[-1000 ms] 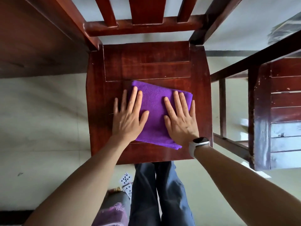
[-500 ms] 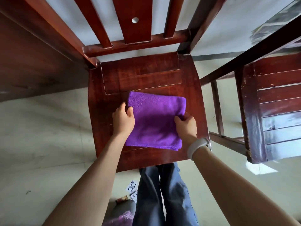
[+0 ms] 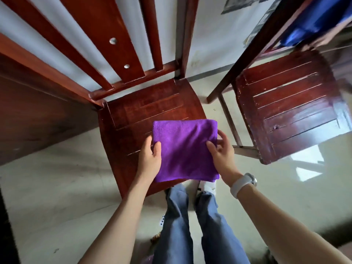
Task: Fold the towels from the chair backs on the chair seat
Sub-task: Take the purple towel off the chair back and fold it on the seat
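You had the folded purple towel (image 3: pixel 184 149) pinched at both side edges — left hand (image 3: pixel 149 159) thumb on top, right hand (image 3: pixel 221 153) fingers curled round its edge — held between your fingers above the chair seat (image 3: pixel 133 119)'s front.

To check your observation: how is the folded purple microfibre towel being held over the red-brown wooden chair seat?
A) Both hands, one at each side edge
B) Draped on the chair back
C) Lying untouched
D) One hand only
A: the left hand and right hand each grip a side edge of the folded purple microfibre towel.
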